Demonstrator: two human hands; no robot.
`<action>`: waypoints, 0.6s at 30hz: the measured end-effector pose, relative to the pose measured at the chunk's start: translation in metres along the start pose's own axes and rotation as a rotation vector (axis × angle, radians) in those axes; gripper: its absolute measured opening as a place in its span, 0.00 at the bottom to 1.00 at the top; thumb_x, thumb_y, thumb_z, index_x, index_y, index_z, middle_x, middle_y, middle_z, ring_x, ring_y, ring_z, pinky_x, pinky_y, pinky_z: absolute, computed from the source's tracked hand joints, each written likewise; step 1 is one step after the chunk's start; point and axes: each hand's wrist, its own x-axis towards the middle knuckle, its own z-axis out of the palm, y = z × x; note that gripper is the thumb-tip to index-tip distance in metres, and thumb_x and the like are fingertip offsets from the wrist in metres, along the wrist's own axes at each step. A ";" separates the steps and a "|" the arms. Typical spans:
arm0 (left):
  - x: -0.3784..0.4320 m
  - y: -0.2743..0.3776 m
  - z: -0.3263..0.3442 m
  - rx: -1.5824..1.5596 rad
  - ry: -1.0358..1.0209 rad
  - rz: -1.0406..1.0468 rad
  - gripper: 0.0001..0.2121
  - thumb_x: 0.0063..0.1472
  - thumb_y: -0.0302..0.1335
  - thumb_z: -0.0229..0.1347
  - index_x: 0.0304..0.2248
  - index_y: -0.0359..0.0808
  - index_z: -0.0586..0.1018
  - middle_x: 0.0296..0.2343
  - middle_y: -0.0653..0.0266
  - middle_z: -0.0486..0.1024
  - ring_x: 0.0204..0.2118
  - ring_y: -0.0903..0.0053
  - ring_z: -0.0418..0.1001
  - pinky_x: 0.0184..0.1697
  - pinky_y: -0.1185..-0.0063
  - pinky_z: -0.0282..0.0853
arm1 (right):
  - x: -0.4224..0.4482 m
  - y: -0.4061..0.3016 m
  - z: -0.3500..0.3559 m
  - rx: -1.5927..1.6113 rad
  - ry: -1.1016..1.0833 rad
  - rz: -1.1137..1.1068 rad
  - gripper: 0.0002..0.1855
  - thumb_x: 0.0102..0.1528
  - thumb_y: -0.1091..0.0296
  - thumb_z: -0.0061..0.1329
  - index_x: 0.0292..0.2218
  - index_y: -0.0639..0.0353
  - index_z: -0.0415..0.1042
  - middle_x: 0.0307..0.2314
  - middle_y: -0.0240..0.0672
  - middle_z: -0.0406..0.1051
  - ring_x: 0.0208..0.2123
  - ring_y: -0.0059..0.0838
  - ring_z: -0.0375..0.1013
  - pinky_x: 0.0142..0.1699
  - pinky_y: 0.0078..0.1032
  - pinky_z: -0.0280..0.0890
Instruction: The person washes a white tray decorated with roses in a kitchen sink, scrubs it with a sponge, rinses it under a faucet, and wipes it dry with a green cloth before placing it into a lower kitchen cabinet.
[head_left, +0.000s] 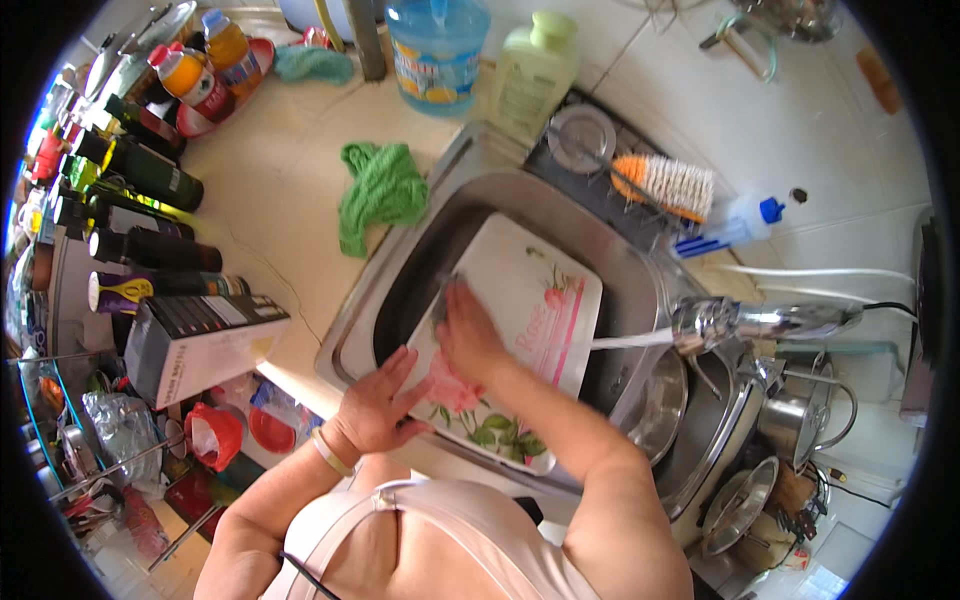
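A white rectangular tray (480, 270) printed with roses, leaves and lettering leans in the steel sink basin (405, 281), its near edge by the front rim. My left hand (382, 409) is at the tray's left edge, fingers spread, thumb near its lower corner. A bracelet circles that wrist. My right hand (469, 330) presses on the tray's upper left part, blurred by motion. Beneath its fingers shows a small dark grey pad (441, 309), mostly hidden. Water runs from the chrome faucet (697, 324) onto the tray's right side.
A green cloth (382, 195) lies left of the sink. Behind stand a blue water jug (437, 67) and a green bottle (534, 75). An orange-and-white brush (664, 184) sits on the rack. A steel bowl (664, 405) is in the second basin. Dark bottles and a box (210, 337) line the left.
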 end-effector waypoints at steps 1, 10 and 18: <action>-0.001 0.003 0.000 -0.004 -0.011 -0.005 0.29 0.46 0.42 0.60 0.47 0.38 0.71 0.49 0.42 0.63 0.51 0.49 0.64 0.48 0.67 0.66 | 0.018 0.014 -0.007 -0.072 -0.064 0.084 0.32 0.57 0.59 0.35 0.56 0.72 0.49 0.55 0.54 0.51 0.60 0.46 0.46 0.63 0.43 0.39; -0.007 -0.001 0.002 0.076 -0.029 0.042 0.25 0.43 0.41 0.62 0.42 0.39 0.75 0.46 0.42 0.67 0.51 0.50 0.64 0.49 0.68 0.67 | 0.016 0.143 -0.049 -0.497 -0.091 0.295 0.24 0.58 0.54 0.33 0.50 0.58 0.63 0.51 0.40 0.61 0.52 0.39 0.59 0.54 0.41 0.54; -0.005 -0.001 0.006 0.024 0.054 0.045 0.25 0.44 0.42 0.61 0.42 0.39 0.75 0.47 0.42 0.66 0.52 0.51 0.63 0.49 0.68 0.67 | -0.069 0.140 -0.101 -0.419 -0.409 0.537 0.19 0.46 0.64 0.50 0.38 0.66 0.73 0.38 0.47 0.72 0.43 0.44 0.70 0.48 0.36 0.65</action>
